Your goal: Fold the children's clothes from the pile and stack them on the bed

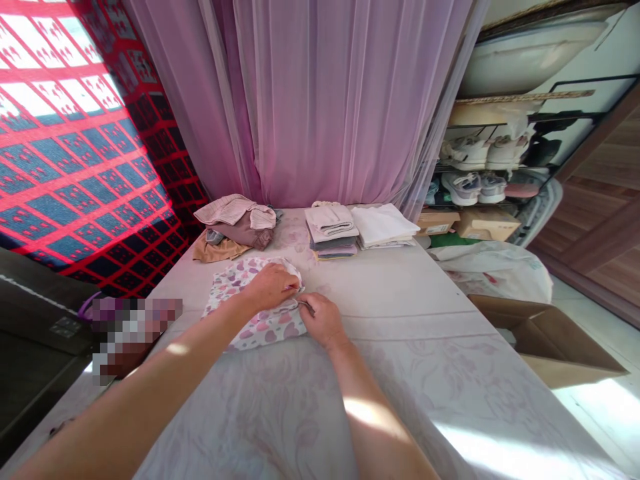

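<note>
A white garment printed with pink and purple hearts (235,277) lies spread on the bed-like surface in front of me. Both hands are at its right-hand edge. My left hand (274,287) pinches the cloth from above, fingers closed. Close beside it, my right hand (321,319) grips the same edge between thumb and fingers. My left forearm covers part of the print. Behind the garment sit a loose heap of pink and brown clothes (240,223), a stack of folded clothes (331,223) and a pile of folded white cloth (384,225).
A pale flowered sheet (400,287) covers the surface. Purple curtains (310,100) hang behind it, with a red-and-dark patterned cloth (100,153) at left. To the right stand a rack with shoes (467,187) and an open cardboard box (540,333). A blurred patch hides something at left.
</note>
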Tool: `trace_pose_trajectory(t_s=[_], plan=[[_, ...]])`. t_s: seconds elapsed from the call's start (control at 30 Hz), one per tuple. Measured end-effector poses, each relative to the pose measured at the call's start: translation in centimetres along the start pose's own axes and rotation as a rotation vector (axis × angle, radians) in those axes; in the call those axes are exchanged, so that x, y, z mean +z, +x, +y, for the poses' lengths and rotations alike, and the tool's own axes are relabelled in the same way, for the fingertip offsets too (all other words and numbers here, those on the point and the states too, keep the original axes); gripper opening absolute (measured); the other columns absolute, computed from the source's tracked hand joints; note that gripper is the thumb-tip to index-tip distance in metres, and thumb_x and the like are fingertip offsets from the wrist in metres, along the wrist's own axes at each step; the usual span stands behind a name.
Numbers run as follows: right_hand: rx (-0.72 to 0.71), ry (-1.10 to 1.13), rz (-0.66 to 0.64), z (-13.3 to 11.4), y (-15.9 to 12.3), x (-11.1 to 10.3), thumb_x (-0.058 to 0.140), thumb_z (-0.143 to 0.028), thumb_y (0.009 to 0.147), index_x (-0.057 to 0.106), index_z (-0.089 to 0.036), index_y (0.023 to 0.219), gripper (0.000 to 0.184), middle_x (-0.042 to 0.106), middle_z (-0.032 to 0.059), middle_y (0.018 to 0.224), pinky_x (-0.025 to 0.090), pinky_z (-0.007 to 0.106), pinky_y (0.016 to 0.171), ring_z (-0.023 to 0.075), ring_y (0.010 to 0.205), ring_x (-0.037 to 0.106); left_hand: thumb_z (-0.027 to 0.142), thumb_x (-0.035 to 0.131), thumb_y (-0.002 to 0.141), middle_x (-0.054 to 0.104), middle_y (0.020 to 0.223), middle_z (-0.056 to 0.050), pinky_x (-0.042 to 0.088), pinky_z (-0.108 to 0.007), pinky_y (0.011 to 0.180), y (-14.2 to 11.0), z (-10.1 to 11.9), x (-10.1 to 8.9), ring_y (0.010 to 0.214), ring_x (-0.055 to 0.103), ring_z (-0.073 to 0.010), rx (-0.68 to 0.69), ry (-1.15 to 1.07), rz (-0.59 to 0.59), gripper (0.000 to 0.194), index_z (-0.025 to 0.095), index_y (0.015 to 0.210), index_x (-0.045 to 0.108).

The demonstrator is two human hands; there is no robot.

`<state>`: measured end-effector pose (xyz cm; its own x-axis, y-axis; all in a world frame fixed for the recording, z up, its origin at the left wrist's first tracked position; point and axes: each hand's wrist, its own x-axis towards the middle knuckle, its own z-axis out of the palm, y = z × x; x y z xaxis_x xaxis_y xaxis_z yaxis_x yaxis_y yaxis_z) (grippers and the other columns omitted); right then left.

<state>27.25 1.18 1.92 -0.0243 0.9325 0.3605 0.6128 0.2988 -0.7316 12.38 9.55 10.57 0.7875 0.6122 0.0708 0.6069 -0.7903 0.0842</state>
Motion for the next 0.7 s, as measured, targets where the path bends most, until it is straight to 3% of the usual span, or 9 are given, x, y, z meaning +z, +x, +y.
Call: trace_pose_trajectory(t_s=[0.17,0.33,0.5,0.7], plan=[[0.038,-0.034,0.053,-0.5,0.0,0.0,0.05,-0.019,0.084,0.066,-0.024,0.101,0.024,0.072,0.004,0.093,0.047,0.029,0.082,0.0194,0.088,0.064,0.028,0.056,0.083,0.075,0.081,0.0,0.041,-0.032,0.088,-1.3,0.6,-0.1,0.086,0.065,-0.0194,-0.073,-0.066,-0.025,0.019,0.028,0.086,0.074],[0.051,0.0,0.068,-0.3,-0.1,0.4,0.052,-0.02,0.085,0.06,-0.025,0.122,0.039,0.074,0.0034,0.097,0.049,0.031,0.083,0.0204,0.09,0.066,0.022,0.058,0.08,0.076,0.086,0.002,0.042,-0.03,0.088,-2.5,0.7,-0.4,0.087,0.066,-0.0181,-0.12,-0.154,-0.015,0.02,0.03,0.088,0.075],[-0.03,-0.03,0.03,-0.1,-0.1,0.6,0.052,-0.02,0.085,0.064,-0.025,0.119,0.037,0.072,0.0055,0.113,0.048,0.034,0.093,0.0209,0.104,0.065,0.022,0.055,0.083,0.077,0.09,0.001,0.039,-0.034,0.091,-3.4,1.3,-0.6,0.093,0.066,-0.0201,-0.163,-0.119,-0.024,0.021,0.029,0.089,0.075],[-0.039,-0.026,-0.004,-0.5,-0.1,0.4,0.051,-0.017,0.086,0.067,-0.024,0.113,0.033,0.072,0.0059,0.111,0.048,0.033,0.092,0.0208,0.103,0.065,0.025,0.056,0.083,0.075,0.082,0.001,0.039,-0.034,0.09,-3.9,1.4,-0.6,0.089,0.066,-0.0198,-0.182,-0.105,-0.026,0.018,0.029,0.085,0.074]])
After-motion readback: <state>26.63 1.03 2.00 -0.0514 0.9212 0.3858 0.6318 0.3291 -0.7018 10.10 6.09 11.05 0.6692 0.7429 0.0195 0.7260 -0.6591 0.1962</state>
